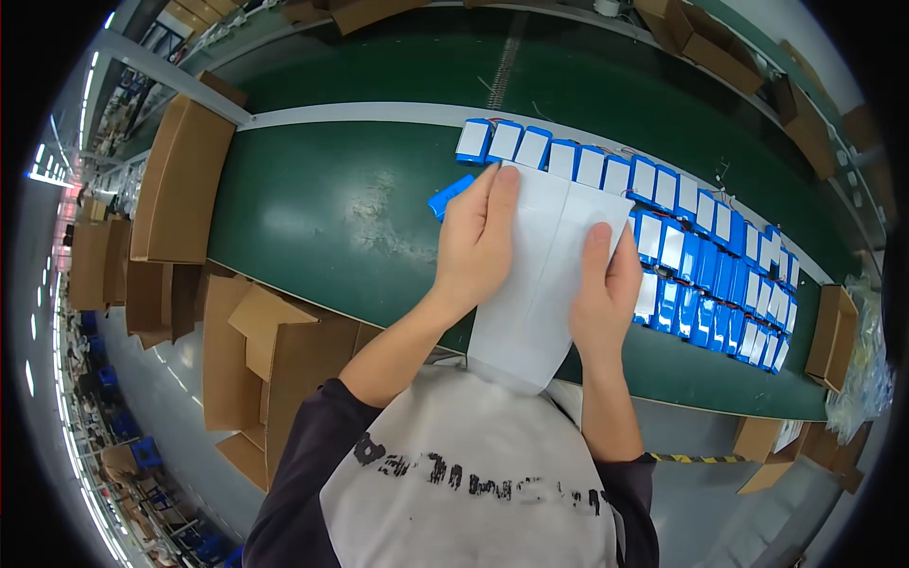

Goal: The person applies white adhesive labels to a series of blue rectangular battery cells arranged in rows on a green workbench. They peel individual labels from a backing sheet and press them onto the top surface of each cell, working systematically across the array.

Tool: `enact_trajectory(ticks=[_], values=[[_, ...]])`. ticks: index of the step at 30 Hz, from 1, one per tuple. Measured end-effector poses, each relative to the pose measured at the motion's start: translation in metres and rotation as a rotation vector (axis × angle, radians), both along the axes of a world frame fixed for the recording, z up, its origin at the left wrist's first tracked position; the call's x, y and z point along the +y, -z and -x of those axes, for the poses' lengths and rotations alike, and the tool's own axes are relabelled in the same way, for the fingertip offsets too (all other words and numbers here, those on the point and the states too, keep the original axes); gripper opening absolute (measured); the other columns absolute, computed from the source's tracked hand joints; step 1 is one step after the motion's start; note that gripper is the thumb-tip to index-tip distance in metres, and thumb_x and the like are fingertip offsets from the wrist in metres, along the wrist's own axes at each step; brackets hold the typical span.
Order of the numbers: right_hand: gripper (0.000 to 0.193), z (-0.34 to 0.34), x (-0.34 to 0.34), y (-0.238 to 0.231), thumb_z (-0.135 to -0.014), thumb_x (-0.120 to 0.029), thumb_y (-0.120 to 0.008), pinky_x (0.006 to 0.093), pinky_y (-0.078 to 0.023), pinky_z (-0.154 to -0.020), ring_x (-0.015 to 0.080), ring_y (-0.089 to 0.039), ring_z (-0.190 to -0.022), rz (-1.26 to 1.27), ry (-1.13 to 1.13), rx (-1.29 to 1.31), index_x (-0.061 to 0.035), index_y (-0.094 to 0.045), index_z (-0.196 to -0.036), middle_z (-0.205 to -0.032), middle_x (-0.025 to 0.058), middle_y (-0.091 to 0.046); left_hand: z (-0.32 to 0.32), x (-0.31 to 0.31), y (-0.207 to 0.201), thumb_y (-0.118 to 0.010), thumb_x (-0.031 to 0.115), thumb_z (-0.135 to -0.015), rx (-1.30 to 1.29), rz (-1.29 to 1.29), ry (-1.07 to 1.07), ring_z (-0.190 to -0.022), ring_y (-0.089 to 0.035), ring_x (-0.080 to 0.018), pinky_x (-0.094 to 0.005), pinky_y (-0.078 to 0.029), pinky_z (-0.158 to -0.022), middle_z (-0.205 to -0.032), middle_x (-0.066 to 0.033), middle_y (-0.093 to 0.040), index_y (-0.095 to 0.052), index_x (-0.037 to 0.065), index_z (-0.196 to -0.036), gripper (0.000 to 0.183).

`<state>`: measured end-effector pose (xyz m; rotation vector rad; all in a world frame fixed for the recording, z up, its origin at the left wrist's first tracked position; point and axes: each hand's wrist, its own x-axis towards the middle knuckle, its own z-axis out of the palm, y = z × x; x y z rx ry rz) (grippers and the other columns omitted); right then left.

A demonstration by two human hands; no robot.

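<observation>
Both hands hold up a long white sheet (538,275) that has a lengthwise line down it; its lower end bends toward my chest. My left hand (476,235) grips its upper left edge, thumb in front. On the right edge, my right hand (607,289) pinches it with the thumb in front and the fingers partly behind. A blue battery pack (449,196) lies just left of my left hand, partly covered by it. Behind the sheet and to its right, several blue battery packs (696,260) stand in rows, many with white labels on top; thin wires show among them.
The packs rest on a green workbench (303,199) with a worn patch and a pale rail (360,112) behind. Cardboard boxes stand at its left end (182,175), below its left front (275,350) and at its right end (832,338). Clear plastic bags (862,350) hang at far right.
</observation>
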<state>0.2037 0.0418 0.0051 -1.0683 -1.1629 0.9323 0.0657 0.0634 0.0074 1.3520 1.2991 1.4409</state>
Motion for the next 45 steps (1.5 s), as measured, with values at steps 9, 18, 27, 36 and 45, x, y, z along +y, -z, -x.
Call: enact_trajectory(ticks=[9,18,27,36,45], values=[[0.022,-0.004,0.017,0.023,-0.104,-0.023,-0.066,0.0252,-0.039,-0.064,0.0084,-0.049,-0.076,0.000,0.051,-0.092,-0.0025,-0.066,-0.111,-0.086,0.0008,-0.061,-0.008,0.008,0.002,-0.044,0.037,-0.115,-0.323,0.044,0.166,-0.078,-0.052,-0.0018,-0.0218,-0.044,-0.069,-0.085,0.0022,-0.067,-0.069,0.001,-0.100,0.046],[0.029,-0.012,0.000,-0.007,-0.093,-0.008,-0.073,0.0290,-0.047,-0.076,0.0140,-0.060,-0.090,-0.098,-0.131,-0.317,-0.0029,-0.064,-0.119,-0.099,0.0067,-0.066,0.001,-0.001,-0.027,-0.044,0.034,-0.115,-0.277,0.095,0.120,-0.077,-0.054,-0.0025,-0.0209,-0.045,-0.071,-0.086,0.0021,-0.066,-0.066,0.004,-0.101,0.040],[0.017,-0.007,-0.002,-0.011,-0.104,-0.006,-0.062,0.0279,-0.054,-0.075,0.0123,-0.065,-0.090,0.042,-0.367,-0.006,-0.0002,-0.057,-0.119,-0.103,0.0068,-0.068,0.011,-0.006,-0.017,-0.029,0.049,-0.115,-0.759,0.337,0.405,-0.117,-0.062,-0.0132,-0.0325,-0.052,-0.097,-0.134,-0.0070,-0.062,-0.056,0.011,-0.140,0.053],[0.036,-0.023,-0.007,-0.030,-0.104,-0.009,-0.054,0.0468,-0.057,-0.096,0.0262,-0.058,-0.126,0.242,-0.482,0.543,-0.0009,-0.043,-0.137,-0.129,0.0152,-0.059,-0.009,0.003,-0.008,-0.053,0.012,-0.108,-0.054,-0.023,0.174,-0.079,-0.066,-0.0132,-0.0269,-0.050,-0.064,-0.111,-0.0107,-0.058,-0.037,0.004,-0.141,0.037],[0.030,-0.033,-0.011,-0.015,-0.110,-0.013,-0.046,0.0378,-0.060,-0.085,0.0161,-0.057,-0.115,0.184,-0.419,0.434,0.0007,-0.044,-0.138,-0.126,0.0114,-0.058,0.018,0.029,-0.025,-0.061,0.006,-0.102,0.644,-0.400,-0.082,-0.078,-0.061,-0.0220,-0.0328,-0.050,-0.066,-0.104,-0.0139,-0.060,-0.054,0.002,-0.134,0.033]])
